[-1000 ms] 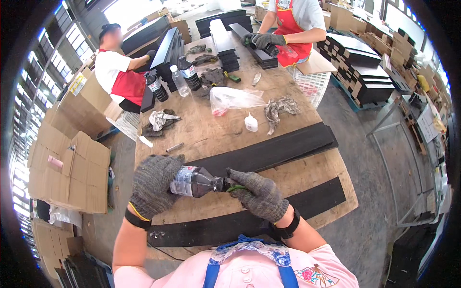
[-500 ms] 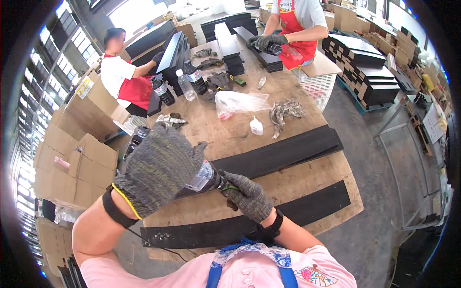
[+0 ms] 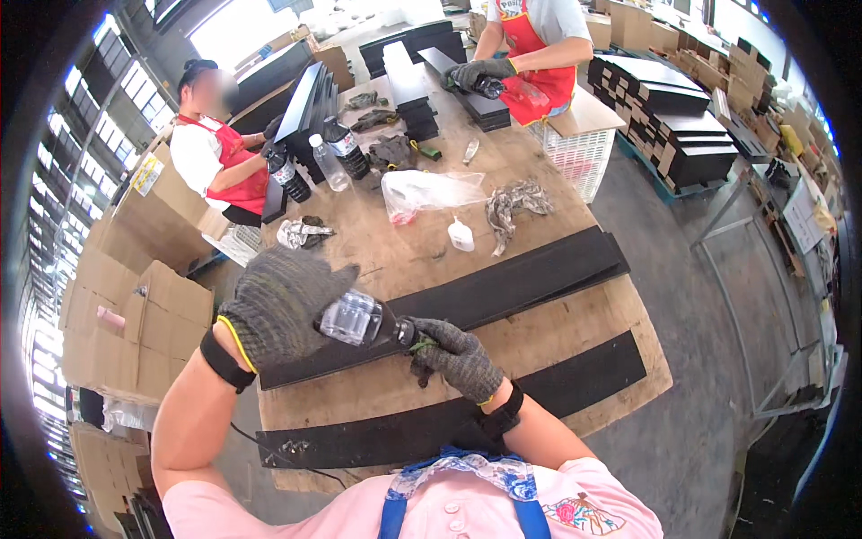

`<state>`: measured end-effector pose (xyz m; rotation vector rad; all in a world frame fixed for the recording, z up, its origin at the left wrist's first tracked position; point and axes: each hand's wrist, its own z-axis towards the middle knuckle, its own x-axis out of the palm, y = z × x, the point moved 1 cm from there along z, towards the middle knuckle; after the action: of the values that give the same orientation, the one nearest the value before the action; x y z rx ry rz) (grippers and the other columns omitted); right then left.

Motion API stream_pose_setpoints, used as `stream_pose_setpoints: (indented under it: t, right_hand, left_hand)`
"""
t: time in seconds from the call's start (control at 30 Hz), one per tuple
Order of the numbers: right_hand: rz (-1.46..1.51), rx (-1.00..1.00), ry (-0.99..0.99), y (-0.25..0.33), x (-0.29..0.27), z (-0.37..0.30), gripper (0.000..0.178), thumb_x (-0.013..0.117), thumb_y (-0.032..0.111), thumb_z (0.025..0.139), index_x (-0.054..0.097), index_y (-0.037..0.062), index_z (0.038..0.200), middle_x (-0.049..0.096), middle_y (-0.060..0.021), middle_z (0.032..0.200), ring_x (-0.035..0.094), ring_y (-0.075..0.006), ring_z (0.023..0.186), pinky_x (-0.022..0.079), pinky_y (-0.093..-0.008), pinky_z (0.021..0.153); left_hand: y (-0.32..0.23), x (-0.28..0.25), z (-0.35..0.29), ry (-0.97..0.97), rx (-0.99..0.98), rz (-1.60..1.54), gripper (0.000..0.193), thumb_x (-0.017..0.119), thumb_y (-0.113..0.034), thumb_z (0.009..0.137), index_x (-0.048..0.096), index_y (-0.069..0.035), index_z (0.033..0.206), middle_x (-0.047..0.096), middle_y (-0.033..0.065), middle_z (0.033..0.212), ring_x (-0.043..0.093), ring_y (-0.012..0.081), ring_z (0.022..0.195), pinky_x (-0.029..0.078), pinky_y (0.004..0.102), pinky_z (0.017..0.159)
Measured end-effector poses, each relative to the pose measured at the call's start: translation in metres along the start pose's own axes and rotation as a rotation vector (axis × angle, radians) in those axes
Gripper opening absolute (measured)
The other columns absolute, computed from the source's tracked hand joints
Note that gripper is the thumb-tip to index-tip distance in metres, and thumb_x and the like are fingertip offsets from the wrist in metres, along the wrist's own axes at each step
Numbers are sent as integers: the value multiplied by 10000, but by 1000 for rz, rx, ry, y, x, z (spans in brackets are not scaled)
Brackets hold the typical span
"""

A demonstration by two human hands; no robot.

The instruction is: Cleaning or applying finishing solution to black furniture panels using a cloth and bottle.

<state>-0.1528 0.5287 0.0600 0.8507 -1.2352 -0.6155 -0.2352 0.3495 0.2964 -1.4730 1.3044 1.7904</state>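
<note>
My left hand (image 3: pixel 292 305), in a dark grey knit glove, is closed round the base end of a clear plastic bottle (image 3: pixel 353 318). The bottle lies tipped over, its neck pointing right, with dark liquid gathered toward the neck. Against its mouth my right hand (image 3: pixel 460 359), gloved alike, grips a bunched dark rag (image 3: pixel 420 366). Both hands are above the table, over the gap between a long black board stack (image 3: pixel 485 289) and a nearer single black board (image 3: pixel 539 391). My left palm is hidden behind the glove's back.
The wooden table (image 3: pixel 575 328) carries a plastic bag (image 3: pixel 429 193), a small white bottle (image 3: pixel 460 235), a crumpled rag (image 3: pixel 516 211) and dark bottles (image 3: pixel 346 148). Two co-workers in red aprons stand across it. Cardboard boxes (image 3: pixel 135 323) stand left, a metal frame (image 3: pixel 732 296) right.
My left hand has tilted and drawn back, baring more of the bottle's clear side. My right hand stays at the neck. The left co-worker has turned toward the table, hand now by a bottle.
</note>
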Motion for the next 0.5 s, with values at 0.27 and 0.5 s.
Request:
stream_pose_setpoints:
  t: [0.27,0.5]
  right_hand:
    - [119,34,-16,10,5,-1,493,671,77,939,512,17,1401,674,-112,1079,682,-195,811,596,-335,636]
    - [119,62,-32,8,3,-1,491,670,91,934,518,-14,1389,680,-137,1083,689,-202,800,603,-336,635]
  left_hand:
    - [-1,49,-40,-77,-245,-462,669,865,-389,633,679,-77,1195,704,159,932,687,347,848,525,442,762]
    - [-7,80,-61,-207,-378,-634,630,903,-362,628,706,-61,1146,725,165,945,711,338,863,556,414,787]
